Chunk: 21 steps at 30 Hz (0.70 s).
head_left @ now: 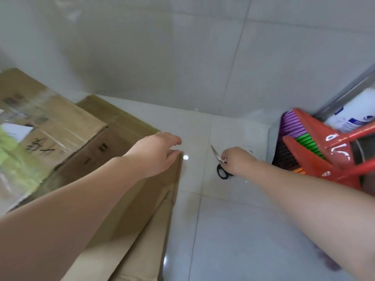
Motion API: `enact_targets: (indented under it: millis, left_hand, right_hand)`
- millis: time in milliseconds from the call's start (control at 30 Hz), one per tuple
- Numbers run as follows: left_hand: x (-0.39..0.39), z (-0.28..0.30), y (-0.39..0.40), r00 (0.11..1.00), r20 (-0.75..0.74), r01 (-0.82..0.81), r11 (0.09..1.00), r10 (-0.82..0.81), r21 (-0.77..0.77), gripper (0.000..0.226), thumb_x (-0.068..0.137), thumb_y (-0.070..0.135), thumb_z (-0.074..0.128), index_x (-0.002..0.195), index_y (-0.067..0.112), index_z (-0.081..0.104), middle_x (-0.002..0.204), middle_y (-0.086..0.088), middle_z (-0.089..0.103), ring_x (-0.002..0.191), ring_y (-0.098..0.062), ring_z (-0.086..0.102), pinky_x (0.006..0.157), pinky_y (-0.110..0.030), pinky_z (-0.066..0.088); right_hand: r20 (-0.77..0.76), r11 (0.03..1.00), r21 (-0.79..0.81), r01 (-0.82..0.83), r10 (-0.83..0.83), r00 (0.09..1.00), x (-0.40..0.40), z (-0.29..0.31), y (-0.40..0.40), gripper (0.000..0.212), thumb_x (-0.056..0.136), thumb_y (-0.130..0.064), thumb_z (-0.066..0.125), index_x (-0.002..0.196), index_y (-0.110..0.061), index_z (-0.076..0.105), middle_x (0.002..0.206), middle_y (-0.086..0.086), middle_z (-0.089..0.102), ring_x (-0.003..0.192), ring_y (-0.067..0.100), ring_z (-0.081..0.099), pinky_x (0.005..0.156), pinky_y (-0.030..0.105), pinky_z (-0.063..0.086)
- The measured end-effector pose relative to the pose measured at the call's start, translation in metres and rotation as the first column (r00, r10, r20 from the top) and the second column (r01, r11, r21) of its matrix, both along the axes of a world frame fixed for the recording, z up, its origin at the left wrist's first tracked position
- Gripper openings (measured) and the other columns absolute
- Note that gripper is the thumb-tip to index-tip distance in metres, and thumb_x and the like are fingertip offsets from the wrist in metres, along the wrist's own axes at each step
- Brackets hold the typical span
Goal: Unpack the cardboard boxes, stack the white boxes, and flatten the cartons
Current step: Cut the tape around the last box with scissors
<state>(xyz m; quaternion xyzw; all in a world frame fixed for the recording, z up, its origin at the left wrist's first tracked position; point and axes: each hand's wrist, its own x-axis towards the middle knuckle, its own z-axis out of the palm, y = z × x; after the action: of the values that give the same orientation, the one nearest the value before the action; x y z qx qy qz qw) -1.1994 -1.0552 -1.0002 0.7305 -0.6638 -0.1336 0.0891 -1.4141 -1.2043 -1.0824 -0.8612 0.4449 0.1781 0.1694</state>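
Down low: left hand [160, 151] loose-fingered, spread flat over the corner of a smooth brown flattened carton [140, 209] on glossy white floor tiles [233, 230]. Right hand [236, 161] pinching black-handled steel scissors [220, 165], blades closed, touching the tile. Taped cardboard box [50, 126] upright at left. Red plastic broom [316, 145] with purple and green bristles at right.

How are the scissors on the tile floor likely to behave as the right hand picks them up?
The scissors look small with thin metal blades, so probably light and rigid. On the glossy floor tile they may skid if nudged rather than pinched. The right hand grips near the pivot, so the black handle loops might swing open.
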Motion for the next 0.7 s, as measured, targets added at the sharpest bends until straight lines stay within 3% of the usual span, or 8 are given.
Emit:
enact_targets:
  millis: [100, 233, 333, 400, 467, 567, 633, 700]
  left_hand:
    - [0.002, -0.007, 0.003, 0.998, 0.043, 0.040, 0.999, -0.042, 0.025, 0.032, 0.095, 0.034, 0.044, 0.124, 0.024, 0.054, 0.122, 0.007, 0.059, 0.110, -0.021, 0.056, 0.091, -0.034, 0.045]
    - [0.018, -0.006, 0.008, 0.998, 0.064, -0.005, 0.998, 0.002, 0.056, 0.033, 0.096, 0.031, 0.044, 0.126, 0.024, 0.053, 0.122, 0.007, 0.059, 0.110, -0.019, 0.055, 0.091, -0.032, 0.045]
    - [0.030, -0.004, 0.010, 0.996, 0.085, -0.030, 0.996, 0.023, 0.080, 0.034, 0.096, 0.030, 0.042, 0.128, 0.024, 0.052, 0.123, 0.006, 0.058, 0.111, -0.018, 0.054, 0.091, -0.033, 0.045]
    - [0.035, 0.000, 0.013, 0.995, 0.094, -0.039, 0.997, 0.032, 0.069, 0.034, 0.097, 0.029, 0.042, 0.129, 0.024, 0.052, 0.125, 0.007, 0.057, 0.113, -0.017, 0.053, 0.092, -0.032, 0.045]
    - [0.039, 0.009, 0.019, 0.996, 0.089, -0.026, 0.999, 0.022, 0.047, 0.033, 0.096, 0.028, 0.044, 0.128, 0.024, 0.054, 0.124, 0.008, 0.057, 0.113, -0.015, 0.053, 0.091, -0.032, 0.045]
    - [0.050, 0.031, 0.036, 0.994, 0.104, 0.024, 1.000, -0.022, -0.020, 0.029, 0.094, 0.023, 0.048, 0.120, 0.021, 0.059, 0.118, 0.006, 0.061, 0.109, -0.016, 0.055, 0.088, -0.032, 0.047]
    - [0.063, 0.048, 0.052, 0.991, 0.132, 0.024, 0.998, -0.016, -0.060, 0.028, 0.093, 0.022, 0.050, 0.119, 0.021, 0.061, 0.117, 0.007, 0.061, 0.108, -0.015, 0.055, 0.089, -0.031, 0.047]
    - [0.078, 0.063, 0.073, 0.986, 0.164, 0.000, 0.998, 0.011, -0.065, 0.028, 0.092, 0.022, 0.051, 0.118, 0.023, 0.062, 0.116, 0.009, 0.060, 0.106, -0.014, 0.055, 0.089, -0.032, 0.047]
  right_hand:
    - [-0.046, 0.999, 0.032, -0.010, 0.011, 0.999, -0.010, -0.031, 0.002, 0.024, 0.090, -0.024, 0.052, 0.101, -0.007, 0.063, 0.104, 0.013, 0.063, 0.092, 0.029, 0.061, 0.064, 0.024, 0.039]
    - [-0.005, 1.000, -0.019, 0.012, -0.012, 1.000, -0.009, -0.049, 0.002, 0.022, 0.092, -0.022, 0.051, 0.106, -0.006, 0.057, 0.105, 0.016, 0.062, 0.094, 0.031, 0.060, 0.069, 0.029, 0.042]
    - [0.065, 0.992, -0.051, 0.114, -0.110, 0.992, 0.002, -0.051, 0.003, 0.015, 0.088, -0.013, 0.052, 0.094, -0.009, 0.039, 0.094, 0.018, 0.060, 0.079, 0.033, 0.058, 0.058, 0.030, 0.036]
    - [0.091, 0.980, -0.027, 0.195, -0.192, 0.977, 0.009, -0.049, 0.005, 0.019, 0.087, -0.008, 0.051, 0.091, -0.010, 0.033, 0.090, 0.018, 0.058, 0.064, 0.024, 0.049, 0.049, 0.030, 0.030]
    - [0.082, 0.963, 0.017, 0.269, -0.270, 0.959, 0.019, -0.041, 0.006, 0.014, 0.086, -0.010, 0.052, 0.092, -0.008, 0.040, 0.094, 0.015, 0.059, 0.067, 0.022, 0.048, 0.051, 0.028, 0.032]
    - [0.072, 0.914, 0.136, 0.381, -0.393, 0.917, 0.040, -0.023, 0.003, 0.021, 0.076, -0.007, 0.060, 0.096, -0.002, 0.062, 0.097, 0.015, 0.065, 0.087, 0.030, 0.063, 0.065, 0.026, 0.046]
    - [0.221, 0.866, 0.310, 0.393, -0.467, 0.856, 0.058, -0.007, 0.005, 0.022, 0.072, 0.006, 0.059, 0.093, 0.002, 0.066, 0.090, 0.021, 0.066, 0.081, 0.035, 0.065, 0.070, 0.038, 0.054]
    - [0.373, 0.875, 0.376, 0.304, -0.444, 0.815, 0.080, 0.019, 0.013, 0.024, 0.075, 0.010, 0.059, 0.092, -0.006, 0.066, 0.080, 0.016, 0.067, 0.070, 0.030, 0.063, 0.067, 0.042, 0.056]
